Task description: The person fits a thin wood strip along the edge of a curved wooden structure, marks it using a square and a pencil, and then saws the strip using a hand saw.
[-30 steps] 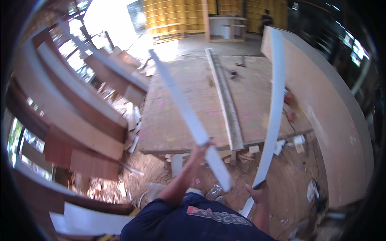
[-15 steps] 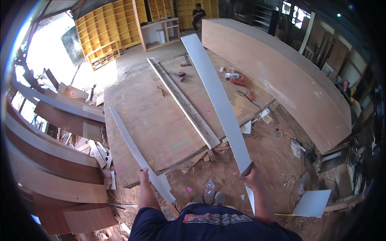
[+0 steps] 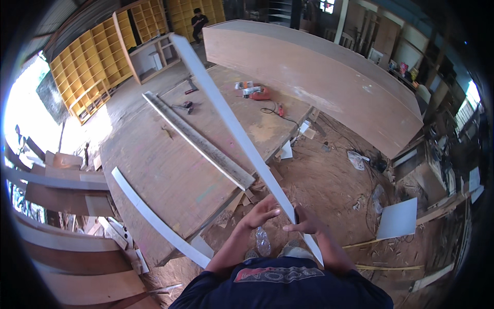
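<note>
Together, hands [image 3: 307, 222] flank white strip [image 3: 234, 126] near lower end, forearms [image 3: 228, 252] angled inward.

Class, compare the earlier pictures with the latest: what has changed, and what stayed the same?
The left hand let go of the shorter white strip, now lying on the table, and moved right, beside the longer white strip; contact is unclear. The view turned right. Unchanged: the right hand holds the longer white strip; the grooved board and red power tool lie on the table.

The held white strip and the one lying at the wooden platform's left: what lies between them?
The head view shows a long grey-streaked board, two dark tools and a small yellowish item.
</note>
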{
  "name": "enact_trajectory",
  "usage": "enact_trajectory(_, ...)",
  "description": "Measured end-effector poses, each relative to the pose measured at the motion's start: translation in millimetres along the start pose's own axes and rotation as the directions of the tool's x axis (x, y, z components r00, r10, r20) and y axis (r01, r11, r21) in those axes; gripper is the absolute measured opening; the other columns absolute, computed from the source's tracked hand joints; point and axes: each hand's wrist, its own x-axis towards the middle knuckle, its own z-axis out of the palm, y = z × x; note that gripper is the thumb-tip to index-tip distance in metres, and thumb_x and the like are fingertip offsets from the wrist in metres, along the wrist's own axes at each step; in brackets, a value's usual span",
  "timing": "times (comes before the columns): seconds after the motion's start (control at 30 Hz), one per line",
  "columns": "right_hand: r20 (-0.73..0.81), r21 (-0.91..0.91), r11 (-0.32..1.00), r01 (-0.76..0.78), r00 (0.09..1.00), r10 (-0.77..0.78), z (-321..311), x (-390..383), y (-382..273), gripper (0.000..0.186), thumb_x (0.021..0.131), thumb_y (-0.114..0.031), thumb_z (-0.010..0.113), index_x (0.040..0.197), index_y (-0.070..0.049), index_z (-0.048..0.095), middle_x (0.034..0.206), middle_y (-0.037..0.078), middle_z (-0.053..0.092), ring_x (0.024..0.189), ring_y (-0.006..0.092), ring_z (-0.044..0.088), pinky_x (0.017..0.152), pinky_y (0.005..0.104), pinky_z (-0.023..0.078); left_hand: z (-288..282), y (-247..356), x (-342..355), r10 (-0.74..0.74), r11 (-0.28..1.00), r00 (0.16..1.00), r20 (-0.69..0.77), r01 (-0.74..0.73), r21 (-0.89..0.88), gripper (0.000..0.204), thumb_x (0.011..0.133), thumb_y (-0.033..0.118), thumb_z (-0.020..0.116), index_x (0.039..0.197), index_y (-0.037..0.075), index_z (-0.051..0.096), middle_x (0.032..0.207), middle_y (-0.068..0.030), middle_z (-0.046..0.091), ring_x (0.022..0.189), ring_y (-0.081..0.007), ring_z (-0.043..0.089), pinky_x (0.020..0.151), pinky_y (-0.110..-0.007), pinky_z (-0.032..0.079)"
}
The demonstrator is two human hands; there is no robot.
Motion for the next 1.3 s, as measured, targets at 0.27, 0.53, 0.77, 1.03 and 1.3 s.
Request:
enact_trajectory(0.27, -0.151, 0.618, 0.772, -0.148, 0.942, 0.301, -95, -27, 96, 0.063, 0.102, -0.027, 0.076, 0.154, -0.002, 0.051, 0.142, 0.011, 0.063, 0.133, 0.023, 0.06, 0.111, 0.039, 0.048, 77, -34, 154, -0.011, 0.996, 0.964, -0.266, 0.033, 0.079, 0.028, 0.097, 0.019, 0.085, 0.116, 0.001, 0.073, 0.104, -0.0031, 0.078, 0.096, -0.0116, 0.072, 0.086, -0.03, 0.058)
enact_trajectory(0.53, -0.481, 0.212, 0.904, -0.371, 0.766, 0.427, -208, -175, 296, 0.085, 0.081, -0.037, 0.095, 0.149, -0.003, 0.057, 0.141, 0.018, 0.067, 0.136, 0.0333, 0.061, 0.116, 0.0464, 0.045, 136, -60, 312, 0.109, 0.96, 0.851, -0.513, 0.044, 0.276, 0.034, 0.099, 0.024, 0.083, 0.117, -0.002, 0.071, 0.103, -0.0051, 0.077, 0.093, -0.0103, 0.071, 0.085, -0.029, 0.057)
enact_trajectory(0.77, -0.516, 0.004, 0.836, -0.549, 0.715, 0.473, -200, -220, 404, 0.142, 0.056, -0.058, 0.104, 0.164, 0.0, 0.032, 0.161, 0.03, 0.044, 0.15, 0.0453, 0.043, 0.122, 0.0539, 0.039, 158, -64, 406, 0.097, 0.964, 0.812, -0.575, 0.067, 0.258, 0.029, 0.103, 0.022, 0.078, 0.116, -0.003, 0.071, 0.101, -0.0033, 0.075, 0.087, -0.0079, 0.068, 0.078, -0.027, 0.055)
enact_trajectory(1.03, -0.398, -0.03, 0.737, -0.675, 0.684, 0.611, -233, -146, 439, 0.071, 0.075, -0.062, 0.091, 0.106, 0.001, 0.076, 0.088, 0.021, 0.077, 0.089, 0.0384, 0.077, 0.081, 0.0496, 0.059, 63, -94, 537, 0.245, 0.948, 0.726, -0.643, -0.039, 0.316, 0.024, 0.103, 0.02, 0.074, 0.112, -0.002, 0.075, 0.097, -0.0019, 0.075, 0.084, -0.0084, 0.067, 0.076, -0.027, 0.054)
enact_trajectory(1.3, -0.666, 0.186, 0.915, -0.359, 0.639, 0.386, -426, -3, 293, 0.047, 0.084, -0.039, 0.09, 0.085, -0.004, 0.058, 0.063, -0.001, 0.05, 0.058, 0.0088, 0.046, 0.051, 0.0326, 0.036, -96, -16, 718, 0.406, 0.914, 0.667, -0.625, -0.287, 0.287, 0.025, 0.104, 0.017, 0.071, 0.12, -0.003, 0.073, 0.104, -0.0035, 0.074, 0.092, -0.01, 0.067, 0.078, -0.028, 0.053)
